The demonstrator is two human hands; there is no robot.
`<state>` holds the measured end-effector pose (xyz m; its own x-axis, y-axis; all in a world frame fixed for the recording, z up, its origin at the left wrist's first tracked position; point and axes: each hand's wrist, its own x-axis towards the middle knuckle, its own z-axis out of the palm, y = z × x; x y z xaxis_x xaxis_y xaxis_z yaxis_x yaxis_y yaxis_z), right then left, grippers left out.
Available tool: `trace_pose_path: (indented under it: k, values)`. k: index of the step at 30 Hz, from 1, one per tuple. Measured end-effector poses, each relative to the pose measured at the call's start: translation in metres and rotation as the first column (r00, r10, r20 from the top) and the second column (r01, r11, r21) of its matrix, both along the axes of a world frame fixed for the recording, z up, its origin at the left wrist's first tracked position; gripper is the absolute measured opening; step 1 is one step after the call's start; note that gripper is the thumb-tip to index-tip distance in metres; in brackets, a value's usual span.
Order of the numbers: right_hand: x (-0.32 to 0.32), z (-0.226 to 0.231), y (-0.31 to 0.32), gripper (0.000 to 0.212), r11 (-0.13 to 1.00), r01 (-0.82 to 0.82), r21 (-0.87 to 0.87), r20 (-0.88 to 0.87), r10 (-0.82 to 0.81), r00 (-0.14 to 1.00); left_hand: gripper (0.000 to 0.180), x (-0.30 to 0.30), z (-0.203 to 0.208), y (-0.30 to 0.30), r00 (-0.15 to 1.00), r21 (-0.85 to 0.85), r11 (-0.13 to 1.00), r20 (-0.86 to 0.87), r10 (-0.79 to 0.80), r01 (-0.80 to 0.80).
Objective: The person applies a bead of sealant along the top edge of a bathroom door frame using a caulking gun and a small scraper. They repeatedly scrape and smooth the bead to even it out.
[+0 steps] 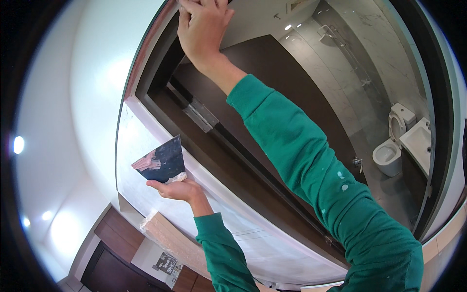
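Observation:
My left hand grips a broad dark putty knife from below, its blade standing up with pink filler smeared on one corner. The blade is beside the pale wall strip next to the dark door frame. Raised high to the upper part of the door frame, my right hand has its fingers curled closed. What they hold, if anything, is cut off by the picture's upper edge. A reddish-pink band runs along the wall edge beside this hand. White spots mark my right green sleeve.
A dark door stands open into a bathroom, with its metal hinge near my arms. Beyond are a toilet, a washbasin and a shower. A plastic-wrapped panel and a brown cabinet are at lower left.

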<state>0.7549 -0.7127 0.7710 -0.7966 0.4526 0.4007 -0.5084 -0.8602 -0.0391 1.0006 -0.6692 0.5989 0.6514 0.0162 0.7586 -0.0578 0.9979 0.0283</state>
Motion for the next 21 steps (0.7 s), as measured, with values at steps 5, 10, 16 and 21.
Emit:
trace_pose_path:
  k: [5, 10, 16, 21]
  values:
    - [0.038, 0.009, -0.011, 0.018, 0.995, -0.031, -0.099, 0.012, 0.032, 0.999, 0.061, 0.002, 0.001, -0.002, 1.000, -0.012, 1.000, -0.001, 0.017, -0.017]
    - [0.074, 0.006, -0.014, 0.016, 0.995, -0.062, -0.081, -0.106, 0.053, 0.993, 0.062, 0.002, 0.000, -0.001, 1.000, -0.014, 1.000, 0.008, 0.014, -0.014]
    - [0.086, -0.031, 0.005, 0.012, 0.967, -0.242, -0.081, -0.370, 0.196, 0.908, 0.067, 0.000, -0.001, 0.000, 1.000, 0.018, 1.000, 0.001, 0.000, 0.000]
    - [0.042, -0.125, 0.028, 0.019, 0.942, -0.336, 0.010, -0.708, 0.244, 0.663, 0.057, 0.014, 0.001, 0.019, 0.960, 0.196, 0.942, 0.014, -0.280, 0.272]
